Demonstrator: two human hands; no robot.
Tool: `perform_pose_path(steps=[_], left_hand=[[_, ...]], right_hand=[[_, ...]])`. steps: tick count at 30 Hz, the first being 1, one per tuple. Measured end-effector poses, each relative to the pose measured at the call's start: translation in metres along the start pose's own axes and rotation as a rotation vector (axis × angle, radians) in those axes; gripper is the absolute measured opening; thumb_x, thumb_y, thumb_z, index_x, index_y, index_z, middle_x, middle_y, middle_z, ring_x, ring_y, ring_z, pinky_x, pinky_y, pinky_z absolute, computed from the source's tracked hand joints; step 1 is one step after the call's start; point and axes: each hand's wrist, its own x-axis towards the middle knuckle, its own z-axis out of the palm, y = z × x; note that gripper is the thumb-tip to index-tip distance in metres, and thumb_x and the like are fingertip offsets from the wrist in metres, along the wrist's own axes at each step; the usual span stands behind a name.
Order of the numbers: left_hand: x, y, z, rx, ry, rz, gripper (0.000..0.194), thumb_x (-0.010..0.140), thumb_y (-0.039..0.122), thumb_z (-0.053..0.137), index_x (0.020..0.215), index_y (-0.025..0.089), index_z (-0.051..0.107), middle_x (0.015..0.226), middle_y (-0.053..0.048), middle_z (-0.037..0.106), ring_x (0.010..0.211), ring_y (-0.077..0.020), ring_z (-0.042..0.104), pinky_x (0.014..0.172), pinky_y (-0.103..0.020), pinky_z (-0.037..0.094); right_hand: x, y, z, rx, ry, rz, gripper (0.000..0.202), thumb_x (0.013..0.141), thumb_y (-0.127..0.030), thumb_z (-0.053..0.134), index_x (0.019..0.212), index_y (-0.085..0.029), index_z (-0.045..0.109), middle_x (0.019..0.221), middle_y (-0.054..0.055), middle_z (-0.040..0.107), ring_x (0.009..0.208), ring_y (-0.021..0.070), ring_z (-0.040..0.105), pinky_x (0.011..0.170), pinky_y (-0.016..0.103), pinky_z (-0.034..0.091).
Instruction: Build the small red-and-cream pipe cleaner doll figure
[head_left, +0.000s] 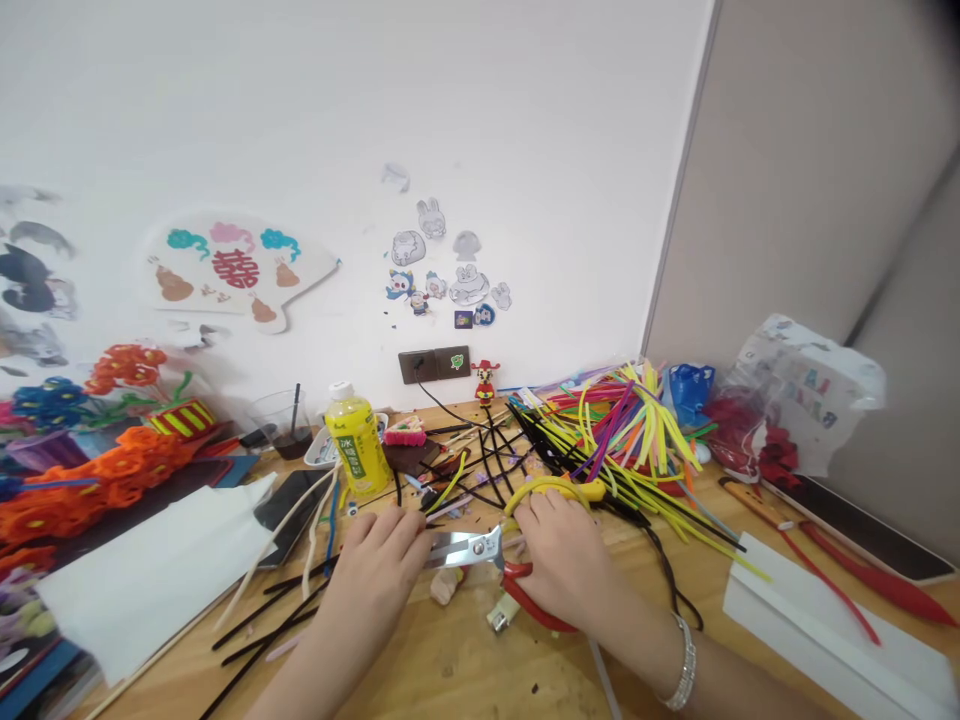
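Scissors [469, 549] with one yellow and one red handle lie across the middle of the view, blades pointing left. My right hand [566, 555] is wrapped around their handles and wears a bracelet at the wrist. At the blade end, my left hand [382, 560] has its fingers pressed together, covering the tips; what it pinches is hidden. A thin pale lilac strip [452, 508] runs just above the blades, beside the left fingers. Below the scissors are a lighter [502, 612] and a small beige lump [447, 586] on the wooden table [465, 670].
A yellow bottle [358, 440] stands behind my left hand. Colourful fuzzy stems [637, 430] are heaped at the back right, black ones [259, 625] at the left. White paper [165, 570], orange flowers [97, 485], a white sheet [832, 630] and a plastic bag [810, 390] flank the work area.
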Motion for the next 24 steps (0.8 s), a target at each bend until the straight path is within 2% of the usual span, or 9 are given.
perform_pose_path(steps=[7, 17, 24], left_hand=[[-0.0018, 0.0002, 0.0019, -0.007, -0.038, -0.027, 0.029, 0.087, 0.013, 0.034, 0.077, 0.019, 0.060, 0.079, -0.004, 0.061, 0.073, -0.0195, 0.048, 0.067, -0.032, 0.032], [-0.0020, -0.0016, 0.0032, -0.045, -0.063, -0.054, 0.024, 0.087, 0.015, 0.038, 0.077, 0.019, 0.059, 0.080, -0.004, 0.061, 0.075, -0.0203, 0.049, 0.068, -0.033, 0.033], [0.0013, -0.0011, -0.0001, -0.043, -0.008, -0.046, 0.029, 0.087, 0.013, 0.034, 0.076, 0.019, 0.060, 0.079, -0.004, 0.061, 0.073, -0.0193, 0.049, 0.064, -0.031, 0.033]], right_hand=[[0.0002, -0.0007, -0.0003, 0.030, -0.017, 0.065, 0.017, 0.068, -0.028, 0.056, 0.079, -0.016, 0.056, 0.082, 0.008, 0.056, 0.079, 0.0233, 0.046, 0.064, 0.032, 0.030], [0.0009, 0.0006, 0.0009, 0.025, -0.058, 0.050, 0.015, 0.068, -0.026, 0.055, 0.079, -0.016, 0.057, 0.082, 0.008, 0.056, 0.079, 0.0232, 0.048, 0.066, 0.033, 0.033], [0.0012, 0.0007, 0.0016, 0.025, -0.041, 0.055, 0.014, 0.068, -0.026, 0.056, 0.077, -0.016, 0.056, 0.081, 0.008, 0.057, 0.079, 0.0229, 0.049, 0.064, 0.032, 0.033]])
